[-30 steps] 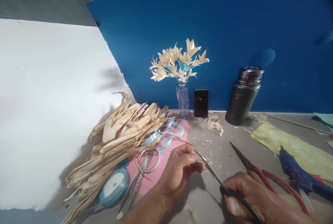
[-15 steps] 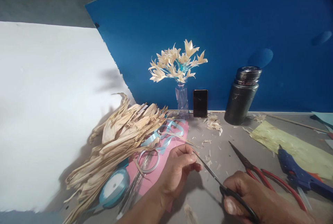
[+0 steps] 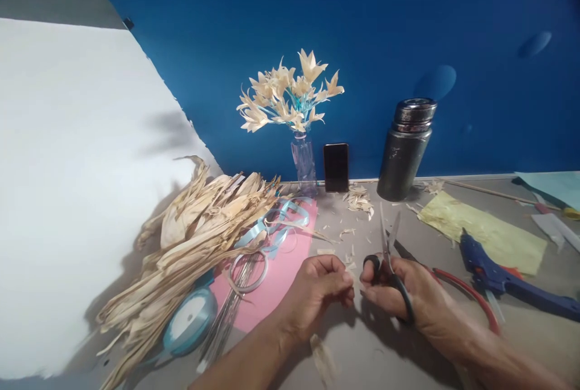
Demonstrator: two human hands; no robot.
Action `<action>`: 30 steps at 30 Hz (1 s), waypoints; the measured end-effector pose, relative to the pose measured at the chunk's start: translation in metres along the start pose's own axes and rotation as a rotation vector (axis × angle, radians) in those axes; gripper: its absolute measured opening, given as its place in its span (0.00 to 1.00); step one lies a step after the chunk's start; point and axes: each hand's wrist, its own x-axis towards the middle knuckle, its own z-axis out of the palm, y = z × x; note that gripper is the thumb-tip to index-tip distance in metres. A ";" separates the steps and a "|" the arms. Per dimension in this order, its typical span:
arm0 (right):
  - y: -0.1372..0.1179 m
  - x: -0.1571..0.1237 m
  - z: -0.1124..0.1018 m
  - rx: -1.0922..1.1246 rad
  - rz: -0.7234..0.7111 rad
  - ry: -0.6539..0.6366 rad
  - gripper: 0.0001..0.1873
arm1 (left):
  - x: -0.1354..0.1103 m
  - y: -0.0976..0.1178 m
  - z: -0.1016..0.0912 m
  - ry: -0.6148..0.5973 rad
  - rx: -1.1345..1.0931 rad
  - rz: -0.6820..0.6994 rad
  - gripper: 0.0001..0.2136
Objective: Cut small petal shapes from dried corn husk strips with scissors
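My left hand (image 3: 319, 287) is closed in a pinch above the middle of the table. Whatever sits between its fingertips is too small to make out. Just to its right, my right hand (image 3: 408, 293) grips a pair of scissors (image 3: 386, 248) with black handles. Their blades are parted and point up and away from me. The two hands' fingertips almost meet. Pale husk scraps (image 3: 348, 257) lie beyond the left fingers, and a larger husk piece (image 3: 322, 357) rests on the table below them.
Dried corn husks (image 3: 194, 245), a blue ribbon roll (image 3: 190, 320), and wires (image 3: 231, 305) on pink paper (image 3: 267, 299) lie left. Behind stand husk flowers (image 3: 283, 94) in a bottle (image 3: 303, 163), a phone (image 3: 336, 168) and a flask (image 3: 405, 151). Red-handled pliers (image 3: 471, 290) and a glue gun (image 3: 489, 269) lie right.
The scissors have swung from pointing at the left fingertips to pointing upward, and their blades have parted. My right hand has turned and moved up. The whole view has shifted slightly.
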 end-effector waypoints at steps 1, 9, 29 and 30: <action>-0.001 0.000 0.000 -0.010 -0.009 -0.014 0.09 | 0.000 -0.001 0.000 -0.009 0.009 -0.009 0.13; 0.002 0.001 -0.001 0.068 0.010 0.011 0.12 | 0.002 0.000 -0.001 0.012 -0.145 -0.032 0.15; -0.002 -0.001 0.003 0.045 -0.074 0.096 0.13 | 0.003 -0.013 0.004 -0.023 -0.184 -0.008 0.16; -0.001 -0.001 0.002 0.042 -0.072 0.096 0.13 | 0.003 -0.013 0.004 -0.026 -0.175 -0.002 0.16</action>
